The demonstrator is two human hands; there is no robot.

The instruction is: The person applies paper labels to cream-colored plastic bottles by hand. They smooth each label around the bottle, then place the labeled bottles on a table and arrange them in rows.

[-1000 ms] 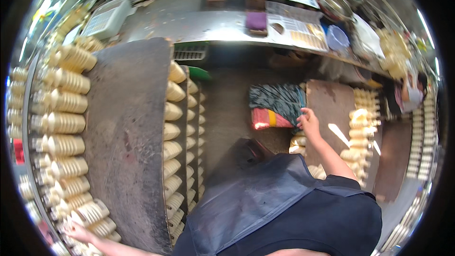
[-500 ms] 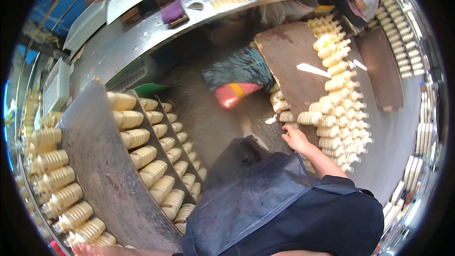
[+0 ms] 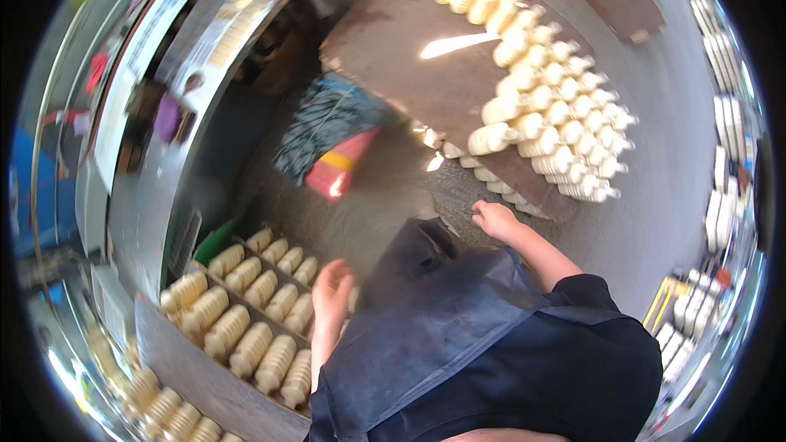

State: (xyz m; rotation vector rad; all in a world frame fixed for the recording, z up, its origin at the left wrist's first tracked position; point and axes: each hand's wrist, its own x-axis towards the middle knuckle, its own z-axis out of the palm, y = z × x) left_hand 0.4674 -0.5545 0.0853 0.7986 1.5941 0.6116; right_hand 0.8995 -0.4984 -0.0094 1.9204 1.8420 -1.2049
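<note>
Below the head camera, at 7 o'clock, the left hand (image 3: 332, 288) hangs open and empty just beside pale ridged clay pieces (image 3: 264, 323) lying in rows on a board (image 3: 184, 372). They look soft and fragile; I would hold one by both ends. The right hand (image 3: 494, 217) is open near another board's edge (image 3: 547, 205). Bare floor (image 3: 377, 205) between gives room.

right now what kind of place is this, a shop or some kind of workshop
Probably a pottery workshop. Rows of pale ribbed pots lie on boards beside the left hand, more cover a brown board on the grey floor near the right hand.
</note>
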